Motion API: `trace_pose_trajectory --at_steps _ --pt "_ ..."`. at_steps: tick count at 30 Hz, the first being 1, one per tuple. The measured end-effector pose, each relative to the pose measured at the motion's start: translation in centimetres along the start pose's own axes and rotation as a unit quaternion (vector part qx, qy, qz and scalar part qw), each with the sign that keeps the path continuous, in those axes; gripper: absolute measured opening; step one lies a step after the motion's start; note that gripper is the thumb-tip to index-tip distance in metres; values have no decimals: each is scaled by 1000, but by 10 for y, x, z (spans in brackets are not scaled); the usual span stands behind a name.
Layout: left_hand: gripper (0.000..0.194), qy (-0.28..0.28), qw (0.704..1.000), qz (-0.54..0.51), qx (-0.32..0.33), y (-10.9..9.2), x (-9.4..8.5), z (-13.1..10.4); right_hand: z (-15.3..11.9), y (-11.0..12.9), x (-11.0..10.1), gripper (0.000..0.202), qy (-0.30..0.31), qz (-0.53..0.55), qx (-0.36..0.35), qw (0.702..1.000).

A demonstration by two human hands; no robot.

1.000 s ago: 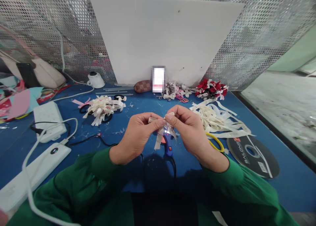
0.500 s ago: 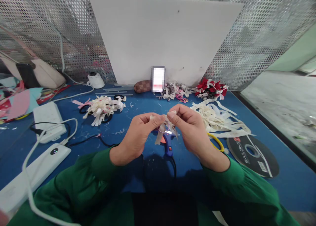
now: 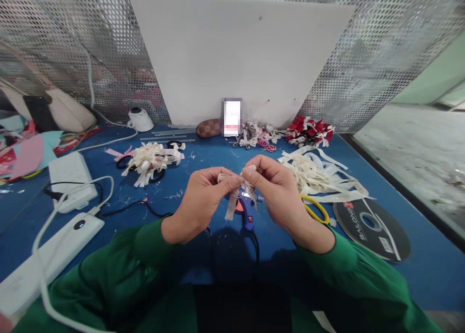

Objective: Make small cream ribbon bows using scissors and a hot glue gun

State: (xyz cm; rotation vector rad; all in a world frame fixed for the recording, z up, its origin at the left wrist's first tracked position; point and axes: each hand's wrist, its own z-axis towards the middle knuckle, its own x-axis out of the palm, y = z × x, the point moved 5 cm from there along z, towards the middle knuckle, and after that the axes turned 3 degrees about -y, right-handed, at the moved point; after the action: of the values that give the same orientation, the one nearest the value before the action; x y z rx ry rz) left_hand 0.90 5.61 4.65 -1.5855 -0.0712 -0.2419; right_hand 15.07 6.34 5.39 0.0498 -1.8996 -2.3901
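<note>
Between my two hands, over the middle of the table, is a pale ribbon bow (image 3: 231, 206) with loose tails. A thin purplish band shows among its folds, partly covered. My left hand (image 3: 201, 197) pinches the bow from the left between thumb and fingers. My right hand (image 3: 281, 191) pinches its upper right part, the thumb tips nearly touching. Beneath the bow lies a blue corded tool (image 3: 247, 213) with a red switch, its front partly hidden; it looks like a glue gun. Beside my right wrist are yellow scissor handles (image 3: 315, 208).
Cream ribbon strips (image 3: 316, 173) and a black reel (image 3: 370, 229) lie on the right. A heap of cream bows (image 3: 152, 159) sits left. Behind are a phone (image 3: 232, 116), a checkered case (image 3: 209, 128) and red bows (image 3: 310, 130). White power strips (image 3: 51, 255) with cables occupy the left.
Both hands stay at the same spot, still pinching the bow. The right fingers have shifted slightly left, closer to the left thumb, and the ribbon tails have turned a little.
</note>
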Motion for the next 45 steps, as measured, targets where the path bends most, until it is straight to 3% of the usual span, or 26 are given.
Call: trace_pose_trajectory --at_steps 7,11,18,23,28,34,39,45 --pt "40 16 1000 -8 11 3 1 1 3 -1 -3 27 -11 15 0 1000" --pt "54 -3 999 -38 16 2 -1 1 3 1 -4 28 -24 24 -3 999" --pt "27 -42 999 -12 12 5 -6 2 5 -3 -6 33 -43 23 -15 999" --pt "28 -43 999 -3 30 4 -8 4 6 -1 -9 47 -43 45 -15 998" --pt "28 -60 997 17 47 1 -9 4 4 0 -4 34 1 17 7 1000" --pt "30 -26 999 -15 38 -1 -4 4 5 -1 -6 24 -37 24 -2 999" --pt "19 -32 997 42 51 -3 -6 5 6 -2 -7 23 -37 14 -4 999" --pt "28 -21 992 105 64 -5 -4 5 6 3 -6 18 6 -26 -22 999"
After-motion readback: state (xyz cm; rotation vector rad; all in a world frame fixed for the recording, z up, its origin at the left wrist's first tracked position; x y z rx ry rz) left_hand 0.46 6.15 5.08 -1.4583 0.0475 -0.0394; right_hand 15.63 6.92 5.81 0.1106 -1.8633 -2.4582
